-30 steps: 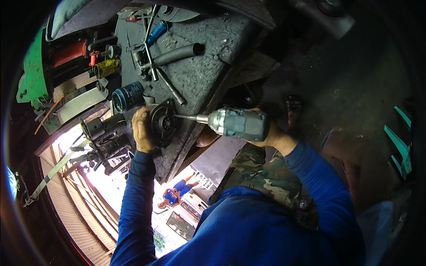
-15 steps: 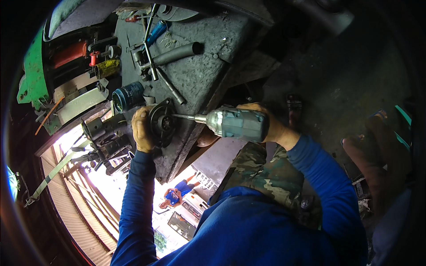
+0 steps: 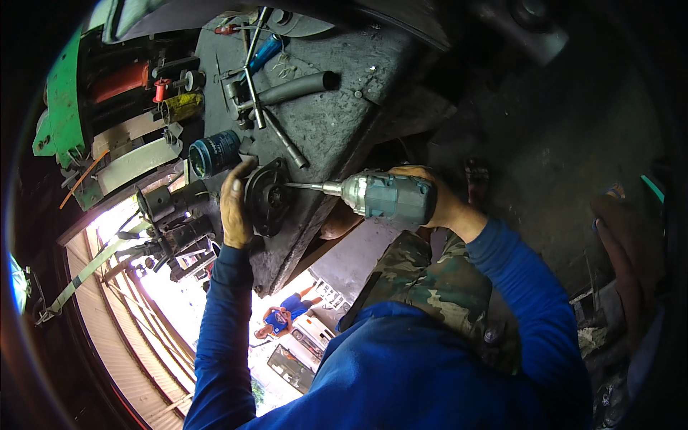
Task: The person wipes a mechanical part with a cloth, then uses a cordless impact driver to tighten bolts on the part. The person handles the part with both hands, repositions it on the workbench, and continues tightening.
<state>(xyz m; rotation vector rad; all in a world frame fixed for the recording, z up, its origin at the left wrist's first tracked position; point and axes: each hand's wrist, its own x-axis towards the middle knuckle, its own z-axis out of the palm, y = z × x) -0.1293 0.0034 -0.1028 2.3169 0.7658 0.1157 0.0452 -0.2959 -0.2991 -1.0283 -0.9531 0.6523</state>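
Note:
My right hand (image 3: 448, 204) is wrapped round a teal and grey impact driver (image 3: 390, 198) with a silver nose. Its long thin bit (image 3: 308, 186) points left, and the tip meets the face of a round black metal part (image 3: 269, 197) with a flange and a hub. The part stands on edge on the dark workbench. My left hand (image 3: 235, 204) is flat against the part's left side, fingers stretched out, not curled round it. Just beyond that hand lies a dark blue jar (image 3: 213, 153), open end toward the left.
On the bench (image 3: 337, 122) lie a cross-shaped lug wrench (image 3: 252, 79), a dark tube (image 3: 297, 89) and a socket bar (image 3: 285, 140). Black machine parts (image 3: 175, 222) are to the left. A person in blue (image 3: 284, 315) is outside, and another person's leg (image 3: 618, 251) shows at right.
My left hand's fingers have straightened from their curl round the black part. The impact driver stays aimed at the part. The leg at right has shifted, and the whole view has moved slightly.

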